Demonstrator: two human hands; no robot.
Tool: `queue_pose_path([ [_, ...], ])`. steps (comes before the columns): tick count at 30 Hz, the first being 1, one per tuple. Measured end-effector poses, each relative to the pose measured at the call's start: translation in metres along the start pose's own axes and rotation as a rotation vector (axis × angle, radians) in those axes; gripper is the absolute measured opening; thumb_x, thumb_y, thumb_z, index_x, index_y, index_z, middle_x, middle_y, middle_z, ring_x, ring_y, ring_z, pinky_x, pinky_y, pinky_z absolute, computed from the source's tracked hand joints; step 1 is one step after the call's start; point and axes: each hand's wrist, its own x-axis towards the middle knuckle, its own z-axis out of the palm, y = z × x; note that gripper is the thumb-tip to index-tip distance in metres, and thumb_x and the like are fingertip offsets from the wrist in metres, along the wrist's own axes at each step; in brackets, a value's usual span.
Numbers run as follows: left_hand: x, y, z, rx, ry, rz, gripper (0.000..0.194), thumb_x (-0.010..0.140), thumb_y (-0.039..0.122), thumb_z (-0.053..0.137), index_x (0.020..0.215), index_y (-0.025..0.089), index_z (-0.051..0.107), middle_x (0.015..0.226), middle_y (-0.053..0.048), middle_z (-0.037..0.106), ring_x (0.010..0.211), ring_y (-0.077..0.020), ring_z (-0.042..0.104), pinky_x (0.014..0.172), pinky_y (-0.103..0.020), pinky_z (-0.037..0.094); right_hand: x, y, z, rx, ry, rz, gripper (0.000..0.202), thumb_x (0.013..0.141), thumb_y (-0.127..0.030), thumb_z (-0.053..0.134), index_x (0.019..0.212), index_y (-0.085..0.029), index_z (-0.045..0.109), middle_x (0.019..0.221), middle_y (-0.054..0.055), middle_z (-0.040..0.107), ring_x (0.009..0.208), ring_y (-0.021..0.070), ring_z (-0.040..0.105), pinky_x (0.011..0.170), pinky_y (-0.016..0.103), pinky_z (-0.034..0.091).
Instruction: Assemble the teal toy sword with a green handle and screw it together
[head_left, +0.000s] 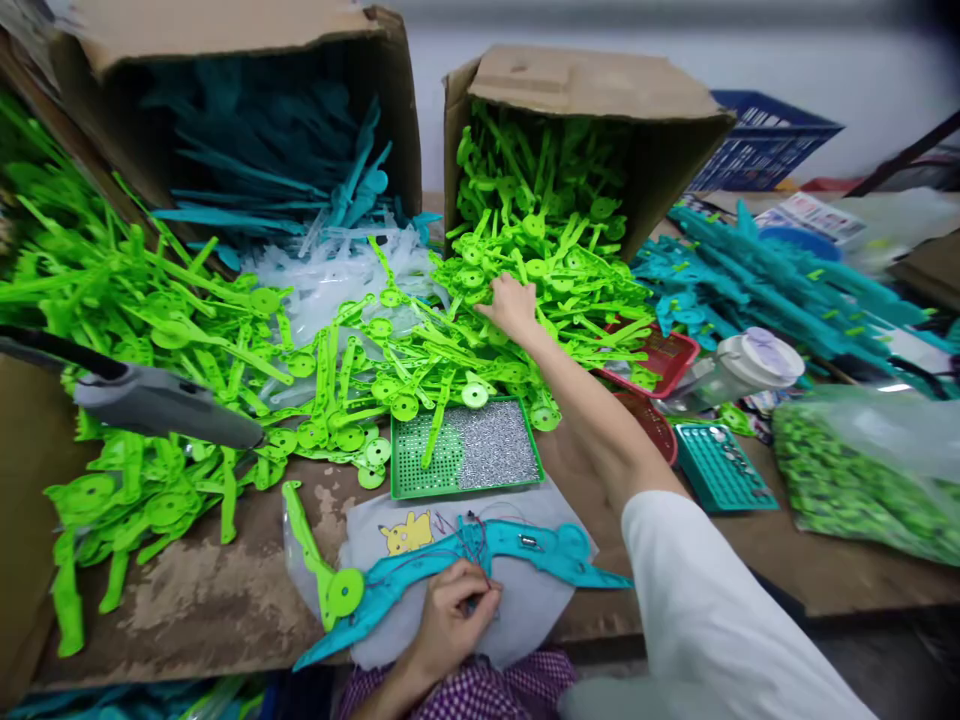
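Observation:
Near the table's front edge, a long turquoise plastic shell lies on a grey cloth with a yellow cartoon print. Thin dark red wires cross its middle. Low over the shell, my left hand is closed, its thumb and fingertips pinched on the wires. My right hand reaches far forward onto the heap of lime-green plastic arms, thumb and fingers apart; no piece shows clearly in its grasp. A single green arm with a round disc rests against the shell's left part.
A green tray of tiny metal pieces stands behind the cloth. Two cardboard boxes spill plastic parts. To the right are a teal tray, a lidded jar and a bag of green pieces. A grey tool juts in at left.

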Motion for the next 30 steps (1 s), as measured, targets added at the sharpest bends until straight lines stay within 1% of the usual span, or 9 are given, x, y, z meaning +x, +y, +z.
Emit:
queue_pose_path([
  [4, 0.000, -0.001, -0.001, -0.014, -0.002, -0.008, 0.022, 0.094, 0.026, 0.065, 0.078, 0.017, 0.077, 0.073, -0.006, 0.073, 0.067, -0.0152, 0.070, 0.059, -0.022, 0.053, -0.019, 0.015, -0.008, 0.016, 0.032, -0.145, 0.042, 0.105, -0.030, 0.033, 0.123, -0.014, 0.068, 0.126, 0.019, 0.066, 0.111, 0.0316, 0.063, 0.091, 0.043, 0.045],
  [7, 0.001, -0.001, -0.001, -0.016, -0.006, -0.014, 0.023, 0.095, 0.029, 0.065, 0.080, 0.018, 0.078, 0.075, -0.007, 0.074, 0.069, -0.0164, 0.070, 0.061, -0.024, 0.054, -0.022, 0.015, -0.007, 0.003, -0.006, -0.253, 0.045, 0.100, -0.028, 0.045, 0.143, -0.018, 0.056, 0.148, 0.018, 0.054, 0.126, 0.0336, 0.057, 0.096, 0.044, 0.046],
  [9, 0.002, 0.000, -0.002, -0.008, -0.003, -0.017, 0.024, 0.095, 0.030, 0.065, 0.078, 0.018, 0.078, 0.075, -0.007, 0.075, 0.070, -0.0171, 0.071, 0.064, -0.025, 0.055, -0.016, 0.009, -0.005, -0.033, -0.078, -0.237, 0.050, 0.096, -0.025, 0.051, 0.146, -0.018, 0.053, 0.152, 0.019, 0.051, 0.129, 0.0363, 0.056, 0.102, 0.050, 0.043],
  [12, 0.003, 0.001, -0.002, -0.001, 0.007, 0.002, 0.025, 0.095, 0.031, 0.066, 0.077, 0.018, 0.078, 0.074, -0.006, 0.075, 0.069, -0.0171, 0.071, 0.062, -0.026, 0.055, -0.005, -0.003, -0.008, -0.069, -0.142, -0.197, 0.044, 0.095, -0.017, 0.045, 0.136, -0.012, 0.059, 0.141, 0.022, 0.059, 0.120, 0.0354, 0.061, 0.104, 0.053, 0.039],
  [16, 0.004, 0.003, -0.004, -0.007, 0.005, -0.002, 0.027, 0.095, 0.033, 0.065, 0.077, 0.018, 0.078, 0.074, -0.006, 0.075, 0.070, -0.0178, 0.072, 0.061, -0.026, 0.055, -0.012, -0.003, -0.025, 0.012, 0.013, -0.270, 0.041, 0.100, -0.018, 0.035, 0.130, -0.010, 0.062, 0.133, 0.023, 0.062, 0.123, 0.0350, 0.058, 0.108, 0.051, 0.038],
  [21, 0.007, 0.006, -0.005, 0.005, -0.007, -0.010, 0.029, 0.095, 0.035, 0.067, 0.074, 0.018, 0.078, 0.076, -0.007, 0.076, 0.072, -0.0185, 0.072, 0.064, -0.027, 0.058, -0.036, 0.021, -0.040, 0.368, 0.101, -0.265, 0.037, 0.102, -0.030, 0.041, 0.130, -0.015, 0.061, 0.135, 0.018, 0.064, 0.123, 0.0294, 0.061, 0.106, 0.045, 0.047],
  [23, 0.007, 0.005, -0.005, 0.005, -0.018, -0.008, 0.029, 0.095, 0.036, 0.066, 0.075, 0.018, 0.078, 0.076, -0.007, 0.076, 0.071, -0.0185, 0.072, 0.064, -0.027, 0.057, -0.043, 0.026, -0.045, 0.524, 0.207, -0.207, 0.040, 0.105, -0.034, 0.037, 0.134, -0.016, 0.057, 0.133, 0.015, 0.064, 0.126, 0.0272, 0.061, 0.107, 0.045, 0.049],
  [26, 0.006, 0.003, -0.006, 0.007, -0.018, -0.026, 0.030, 0.095, 0.040, 0.066, 0.079, 0.018, 0.079, 0.078, -0.008, 0.077, 0.073, -0.0194, 0.073, 0.064, -0.029, 0.058, -0.070, 0.022, -0.056, 0.747, 0.357, -0.071, 0.047, 0.107, -0.042, 0.031, 0.147, -0.021, 0.045, 0.135, 0.013, 0.062, 0.130, 0.0263, 0.061, 0.104, 0.047, 0.054],
  [30, 0.005, 0.001, -0.007, 0.011, -0.012, -0.066, 0.034, 0.095, 0.044, 0.065, 0.078, 0.019, 0.078, 0.081, -0.008, 0.078, 0.078, -0.0205, 0.073, 0.071, -0.031, 0.060, -0.163, -0.015, -0.064, 0.992, 0.368, 0.072, 0.049, 0.107, -0.042, 0.032, 0.154, -0.030, 0.035, 0.141, 0.012, 0.058, 0.131, 0.0267, 0.063, 0.102, 0.049, 0.059],
])
